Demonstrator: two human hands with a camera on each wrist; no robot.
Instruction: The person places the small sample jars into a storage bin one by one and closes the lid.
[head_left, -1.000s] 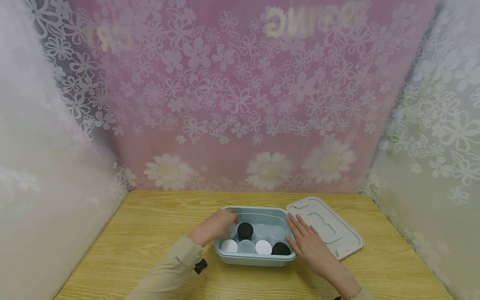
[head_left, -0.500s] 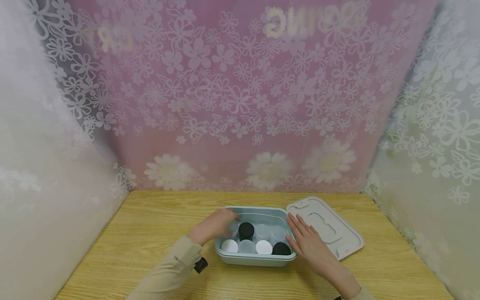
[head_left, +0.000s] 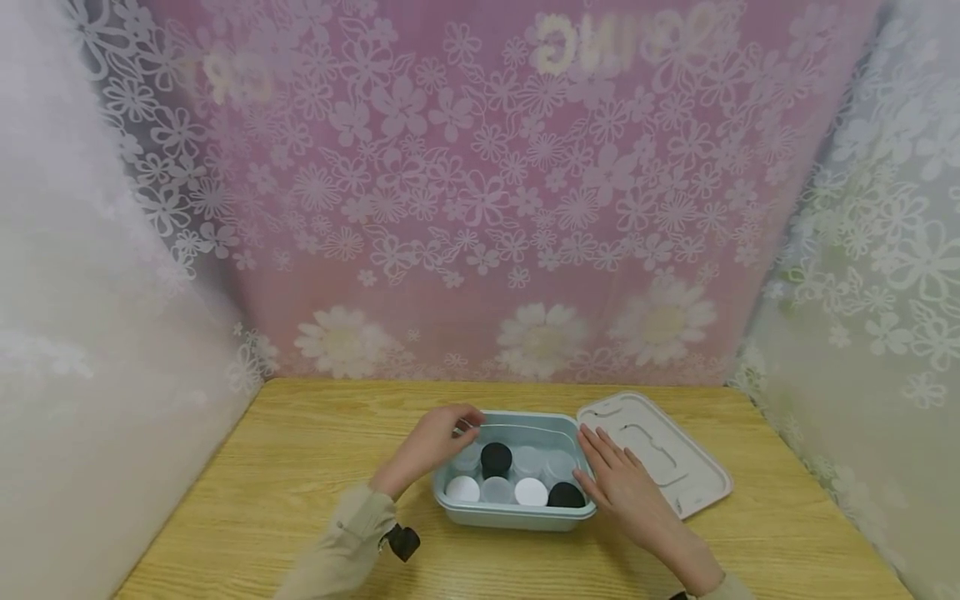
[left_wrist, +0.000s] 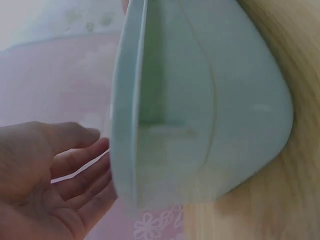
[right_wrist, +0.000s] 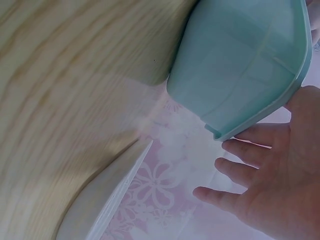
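Observation:
A light blue plastic container (head_left: 517, 518) stands on the table with several small round-topped items inside. Among them I see a black one (head_left: 496, 458) at the back, a black one (head_left: 566, 495) at front right, two white ones (head_left: 531, 492) and several translucent ones (head_left: 497, 491). My left hand (head_left: 435, 437) hovers at the container's back-left corner, fingers loosely bent, nothing visible between thumb and fingers. Straight fingers of my right hand (head_left: 618, 487) touch the container's right rim; the right wrist view shows that hand (right_wrist: 280, 170) spread beside the wall.
A whitish rectangular lid (head_left: 660, 450) lies on the wooden table (head_left: 337, 442) to the right, partly behind my right hand. Flower-patterned curtains (head_left: 480, 208) enclose the table at the back and both sides. A black strap device (head_left: 402, 542) is on my left wrist.
My left hand has lifted out of the container's back-left part, its fingers coming up over the rim there. The right hand keeps its place at the right rim.

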